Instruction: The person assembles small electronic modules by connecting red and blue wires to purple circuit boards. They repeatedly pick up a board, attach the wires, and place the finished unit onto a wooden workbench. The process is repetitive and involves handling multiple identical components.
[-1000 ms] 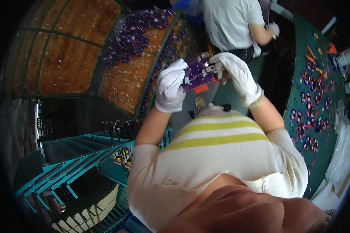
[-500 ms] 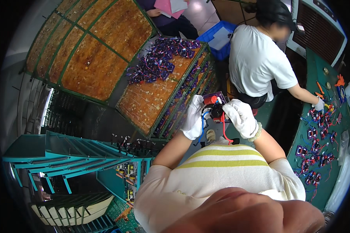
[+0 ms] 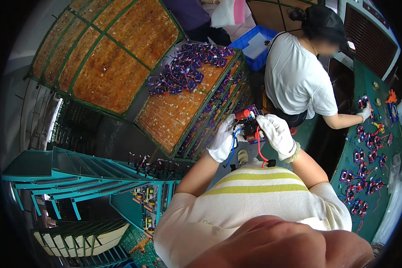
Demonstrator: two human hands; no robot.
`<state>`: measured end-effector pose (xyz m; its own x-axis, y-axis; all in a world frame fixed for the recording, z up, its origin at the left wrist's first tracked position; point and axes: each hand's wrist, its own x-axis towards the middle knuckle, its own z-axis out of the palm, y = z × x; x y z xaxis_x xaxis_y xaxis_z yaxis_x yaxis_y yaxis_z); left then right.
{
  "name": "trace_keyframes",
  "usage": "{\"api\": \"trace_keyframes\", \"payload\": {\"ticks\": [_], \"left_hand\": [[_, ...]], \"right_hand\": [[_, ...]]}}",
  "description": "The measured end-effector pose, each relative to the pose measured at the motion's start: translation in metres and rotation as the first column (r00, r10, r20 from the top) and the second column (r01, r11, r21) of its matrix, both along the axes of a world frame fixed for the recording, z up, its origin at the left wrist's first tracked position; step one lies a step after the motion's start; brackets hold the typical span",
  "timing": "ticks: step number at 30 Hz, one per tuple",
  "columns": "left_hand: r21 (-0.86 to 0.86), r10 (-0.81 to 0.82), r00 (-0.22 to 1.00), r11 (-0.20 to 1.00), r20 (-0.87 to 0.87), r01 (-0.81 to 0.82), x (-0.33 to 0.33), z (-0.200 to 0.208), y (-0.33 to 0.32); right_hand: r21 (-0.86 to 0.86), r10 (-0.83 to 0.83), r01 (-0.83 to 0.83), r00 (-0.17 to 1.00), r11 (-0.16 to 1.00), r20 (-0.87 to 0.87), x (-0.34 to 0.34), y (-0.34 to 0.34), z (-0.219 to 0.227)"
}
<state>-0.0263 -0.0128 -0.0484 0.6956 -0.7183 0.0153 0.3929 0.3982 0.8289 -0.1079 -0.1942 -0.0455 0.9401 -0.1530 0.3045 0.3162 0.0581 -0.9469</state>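
Observation:
Between my two white-gloved hands, in front of my chest, is a purple circuit board [image 3: 251, 126] with a red part, black parts, a blue wire [image 3: 232, 147] and a red wire [image 3: 259, 147]. My left hand [image 3: 224, 139] grips its left side, fingers closed round the edge. On the opposite side my right hand [image 3: 276, 134] is closed on the board, fingertips near the red wire. The two wires hang down toward my shirt. Parts of the board are hidden behind my fingers.
Many purple boards [image 3: 178, 67] lie heaped on a brown-topped rack [image 3: 165, 120] ahead. At right, a co-worker in white [image 3: 299, 76] holds a board over a green bench [image 3: 350, 156]. A blue bin [image 3: 250, 62] stands behind; teal racks [image 3: 76, 172] are at left.
The co-worker's hand has moved farther along the bench and now holds a board. The person at the back has shifted with the papers. The board in my hands has turned slightly.

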Motion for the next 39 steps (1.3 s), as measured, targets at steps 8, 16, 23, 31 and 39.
{"api": "trace_keyframes", "payload": {"ticks": [8, 16, 23, 31, 39], "left_hand": [[-0.144, -0.108, 0.95, 0.987, -0.292, 0.068, 0.004, -0.004, -0.003], [-0.121, -0.158, 0.896, 0.986, -0.414, 0.118, 0.021, -0.028, -0.017], [-0.506, -0.495, 0.71, 0.833, -0.5, 0.225, 0.02, -0.028, -0.031], [-0.385, -0.397, 0.678, 0.905, -0.618, 0.179, 0.02, -0.026, -0.036], [-0.256, -0.306, 0.801, 0.946, -0.514, 0.197, 0.018, -0.031, -0.028]], "right_hand": [[0.19, 0.016, -0.011, 1.0, 0.982, -0.025, 0.008, 0.001, -0.009], [0.152, 0.011, 0.021, 0.978, 0.988, -0.208, 0.005, -0.015, -0.004], [0.232, -0.016, 0.071, 0.974, 0.97, -0.227, 0.001, -0.02, -0.001], [0.181, -0.082, 0.134, 0.959, 0.974, -0.271, 0.003, -0.023, -0.017], [0.226, 0.048, 0.052, 0.909, 0.973, -0.415, 0.0, -0.025, -0.009]]}}
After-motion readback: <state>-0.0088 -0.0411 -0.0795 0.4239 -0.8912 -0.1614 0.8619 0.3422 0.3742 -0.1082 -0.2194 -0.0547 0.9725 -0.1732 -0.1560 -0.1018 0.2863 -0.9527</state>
